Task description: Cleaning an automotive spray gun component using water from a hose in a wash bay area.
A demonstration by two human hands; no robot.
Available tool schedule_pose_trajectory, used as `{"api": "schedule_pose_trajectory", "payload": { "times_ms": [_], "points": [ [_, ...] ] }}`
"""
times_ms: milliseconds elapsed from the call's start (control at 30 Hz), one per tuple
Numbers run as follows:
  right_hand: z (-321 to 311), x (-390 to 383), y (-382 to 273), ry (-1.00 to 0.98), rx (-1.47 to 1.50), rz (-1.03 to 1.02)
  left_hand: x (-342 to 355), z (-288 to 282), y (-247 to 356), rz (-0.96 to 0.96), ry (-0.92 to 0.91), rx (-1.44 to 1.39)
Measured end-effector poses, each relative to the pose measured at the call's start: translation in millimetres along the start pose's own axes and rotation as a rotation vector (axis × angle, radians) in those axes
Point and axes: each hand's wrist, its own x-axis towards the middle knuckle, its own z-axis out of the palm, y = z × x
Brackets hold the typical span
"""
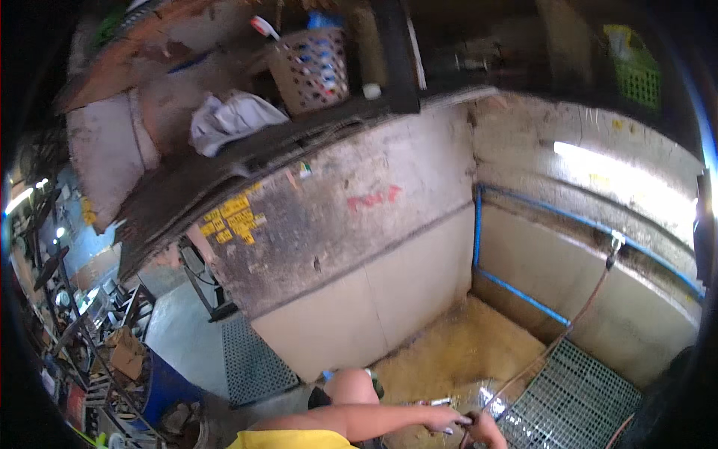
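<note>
Just left of the green grate, the right hand curls its fingers round the brown hose; the left hand's finger grip I cannot tell. Hose-handling seems underway, calling for steadiness.

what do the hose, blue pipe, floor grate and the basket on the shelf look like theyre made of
Hose: probably rubber or soft plastic, dull brownish; it bends in a smooth curve.
Blue pipe: likely rigid plastic, evenly coloured, in straight runs.
Grate: perhaps moulded plastic, dark green with wet-looking glints; metal isn't ruled out.
Basket: apparently plastic, beige, with regular holes through its wall.
</note>
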Motion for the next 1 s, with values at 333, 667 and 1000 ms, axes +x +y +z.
{"api": "schedule_pose_trajectory", "payload": {
  "times_ms": [333,667,1000],
  "points": [
    [-44.9,-20.2,-2.3,0.117,-0.087,0.143,44.3,26.5,14.9,0.051,-0.130,-0.094],
    [14.7,-81.6,-3.2,-0.183,0.122,0.383,3.3,50.5,50.8,0.296,-0.384,-0.081],
    [2.3,-54.7,1.7,-0.021,0.342,0.618,-22.7,45.3,39.5,0.515,-0.394,-0.004]
  ]
}}
